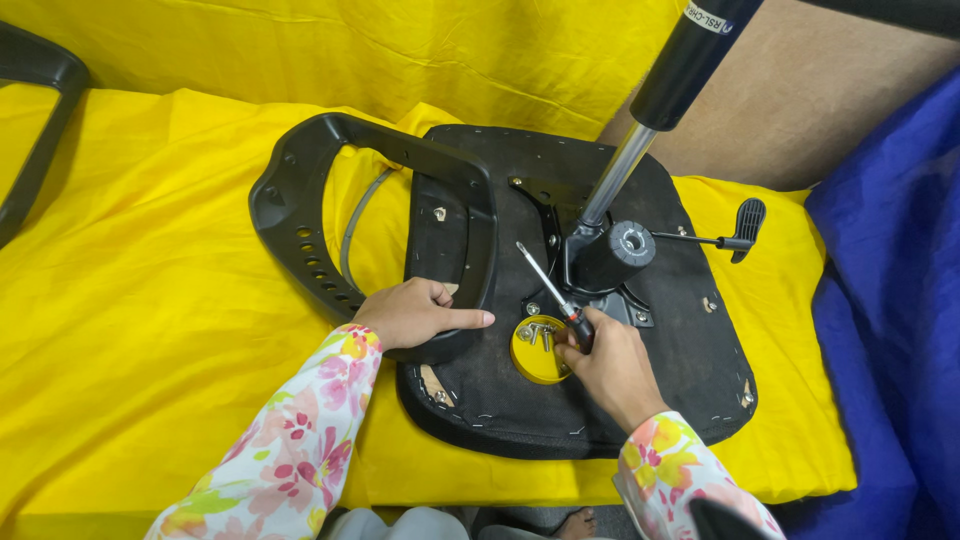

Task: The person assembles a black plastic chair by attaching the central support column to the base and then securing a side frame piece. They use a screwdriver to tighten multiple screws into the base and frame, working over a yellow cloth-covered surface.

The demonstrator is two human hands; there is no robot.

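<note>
Yellow cloth (pixel 150 300) covers the work surface and hangs behind it; blue fabric (pixel 890 300) lies at 3 o'clock. On the cloth rests an upturned black seat (pixel 680 380), a gas cylinder (pixel 650 110) rising from its mechanism (pixel 610 255) toward 1 o'clock. The left hand (pixel 415 315) presses on the black armrest (pixel 330 190), fingers loosely curled, forefinger stretched toward 3 o'clock. The right hand (pixel 605 365) is clamped on a screwdriver (pixel 548 285), whose shaft points to 11 o'clock. Just beside it at 9 o'clock, a yellow lid (pixel 528 362) holds bolts (pixel 535 332).
</note>
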